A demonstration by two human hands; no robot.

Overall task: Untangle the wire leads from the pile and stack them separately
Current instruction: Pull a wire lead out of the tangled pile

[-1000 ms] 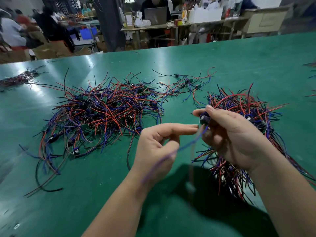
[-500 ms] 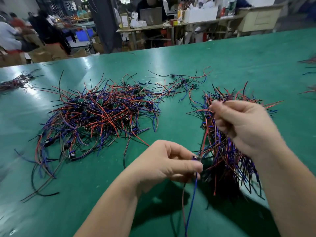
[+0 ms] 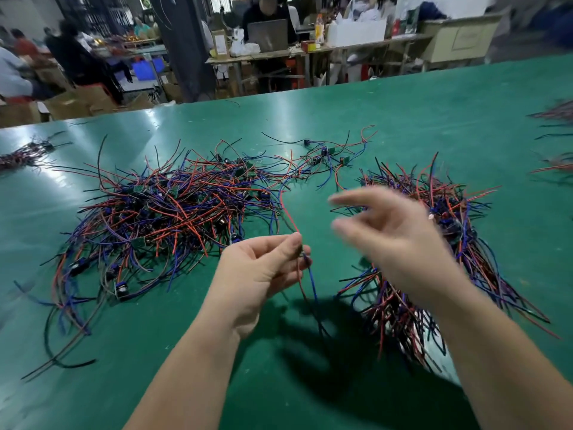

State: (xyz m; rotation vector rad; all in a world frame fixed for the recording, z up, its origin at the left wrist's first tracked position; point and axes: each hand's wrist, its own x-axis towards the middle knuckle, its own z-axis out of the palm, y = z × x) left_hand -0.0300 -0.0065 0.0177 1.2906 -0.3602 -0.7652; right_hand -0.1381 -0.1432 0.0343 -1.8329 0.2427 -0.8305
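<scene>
One wire lead [image 3: 312, 282] is pinched between the left hand [image 3: 257, 274] fingers [image 3: 290, 246].

Tangled pile [image 3: 173, 218]: red, blue and black wire leads with small green boards, sprawled over left of green bench [image 3: 434, 113]. Separate stack [image 3: 449, 225]: leads roughly aligned, on right. Loose leads [image 3: 325, 153]: few, far centre. Single lead [image 3: 311, 276]: pinched by left hand [image 3: 260, 274], red end arching up, blue end hanging.

Red, blue and black wires [image 3: 173, 212] (tiny green boards among them) lie on a glossy green table [image 3: 403, 113].
</scene>
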